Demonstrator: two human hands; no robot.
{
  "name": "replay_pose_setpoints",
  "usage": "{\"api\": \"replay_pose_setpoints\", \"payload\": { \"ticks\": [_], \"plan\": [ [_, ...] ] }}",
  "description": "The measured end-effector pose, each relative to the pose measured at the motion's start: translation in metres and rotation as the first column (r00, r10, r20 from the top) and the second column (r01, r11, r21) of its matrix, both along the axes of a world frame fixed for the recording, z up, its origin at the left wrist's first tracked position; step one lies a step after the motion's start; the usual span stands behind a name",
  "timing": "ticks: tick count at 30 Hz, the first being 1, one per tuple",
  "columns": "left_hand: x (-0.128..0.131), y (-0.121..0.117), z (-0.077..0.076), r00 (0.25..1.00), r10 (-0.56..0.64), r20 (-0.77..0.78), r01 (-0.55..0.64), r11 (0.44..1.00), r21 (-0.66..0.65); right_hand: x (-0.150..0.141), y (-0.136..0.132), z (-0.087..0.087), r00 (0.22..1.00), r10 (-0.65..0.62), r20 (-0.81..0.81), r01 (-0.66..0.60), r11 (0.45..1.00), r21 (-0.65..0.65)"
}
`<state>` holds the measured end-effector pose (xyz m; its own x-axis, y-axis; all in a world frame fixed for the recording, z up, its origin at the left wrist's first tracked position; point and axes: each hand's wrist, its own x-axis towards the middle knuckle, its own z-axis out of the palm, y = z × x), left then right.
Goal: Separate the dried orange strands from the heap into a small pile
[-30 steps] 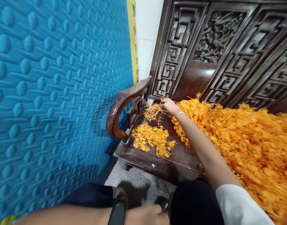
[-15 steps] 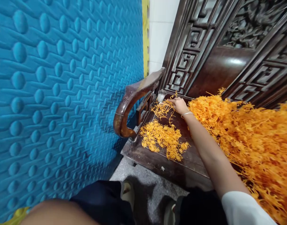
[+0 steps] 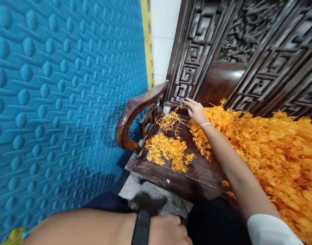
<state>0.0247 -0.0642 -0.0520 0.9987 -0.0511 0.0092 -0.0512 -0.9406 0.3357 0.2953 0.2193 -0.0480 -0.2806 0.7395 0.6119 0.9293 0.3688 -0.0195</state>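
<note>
Right hand (image 3: 195, 111) loosely open beside orange strands (image 3: 169, 120).
The strands lie on the bench (image 3: 201, 173) near its armrest (image 3: 143, 101), behind a small orange pile (image 3: 166, 148), left of a large heap (image 3: 273, 149); I cannot tell whether the left hand (image 3: 168, 230) grips anything.

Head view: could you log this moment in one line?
right hand: open, near stems | left hand: frame bottom | flowers: on bench

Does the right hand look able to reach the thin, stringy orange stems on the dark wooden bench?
Likely yes: the right hand is close to the thin orange stems, with nothing visible in between.
</note>
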Motion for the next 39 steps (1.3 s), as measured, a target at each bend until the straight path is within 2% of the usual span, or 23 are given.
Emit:
{"api": "replay_pose_setpoints", "payload": {
  "ticks": [2, 4, 7, 9, 12, 14, 16, 19, 22, 24, 28, 32, 35, 39],
  "plan": [
    [0.009, 0.008, 0.018, 0.999, -0.004, -0.038, 0.007, 0.996, 0.092, 0.010, -0.010, 0.018, 0.997, -0.043, -0.065, 0.047, 0.997, 0.064],
    [0.018, 0.014, 0.029, 0.994, 0.026, -0.110, -0.011, 0.991, 0.137, 0.024, -0.019, 0.034, 0.988, -0.090, -0.123, 0.101, 0.992, 0.082],
    [0.032, 0.021, 0.030, 0.984, 0.046, -0.175, -0.020, 0.989, 0.148, 0.049, -0.032, 0.046, 0.973, -0.195, -0.123, 0.191, 0.981, -0.037],
    [0.042, 0.025, 0.026, 0.983, 0.060, -0.174, -0.033, 0.988, 0.152, 0.065, -0.041, 0.043, 0.941, -0.322, -0.104, 0.305, 0.940, -0.156],
    [0.056, 0.028, 0.018, 0.980, 0.077, -0.182, -0.047, 0.986, 0.162, 0.084, -0.052, 0.027, 0.819, -0.547, -0.170, 0.482, 0.819, -0.311],
    [0.064, 0.030, 0.014, 0.981, 0.079, -0.175, -0.051, 0.986, 0.162, 0.093, -0.059, 0.016, 0.744, -0.634, -0.210, 0.532, 0.753, -0.388],
    [0.071, 0.033, 0.010, 0.983, 0.094, -0.160, -0.066, 0.982, 0.175, 0.100, -0.064, 0.007, 0.720, -0.661, -0.213, 0.541, 0.726, -0.424],
    [0.080, 0.041, 0.003, 0.976, 0.125, -0.178, -0.090, 0.978, 0.189, 0.108, -0.067, 0.003, 0.725, -0.659, -0.201, 0.527, 0.718, -0.454],
    [0.088, 0.054, -0.004, 0.967, 0.119, -0.226, -0.091, 0.987, 0.131, 0.112, -0.070, 0.005, 0.729, -0.655, -0.199, 0.504, 0.710, -0.491],
    [0.094, 0.062, -0.008, 0.960, 0.138, -0.245, -0.114, 0.987, 0.109, 0.110, -0.073, 0.005, 0.751, -0.627, -0.206, 0.468, 0.727, -0.502],
    [0.106, 0.075, -0.016, 0.948, 0.226, -0.222, -0.191, 0.967, 0.166, 0.098, -0.081, 0.001, 0.805, -0.552, -0.216, 0.387, 0.765, -0.515],
    [0.121, 0.084, -0.022, 0.942, 0.264, -0.208, -0.230, 0.957, 0.175, 0.087, -0.085, 0.000, 0.792, -0.545, -0.275, 0.381, 0.793, -0.476],
    [0.134, 0.092, -0.026, 0.940, 0.282, -0.194, -0.250, 0.952, 0.175, 0.088, -0.086, 0.011, 0.757, -0.534, -0.377, 0.380, 0.828, -0.411],
    [0.145, 0.099, -0.031, 0.920, 0.366, -0.138, -0.339, 0.923, 0.185, 0.098, -0.090, 0.042, 0.691, -0.492, -0.530, 0.391, 0.870, -0.299]
  ]
}}
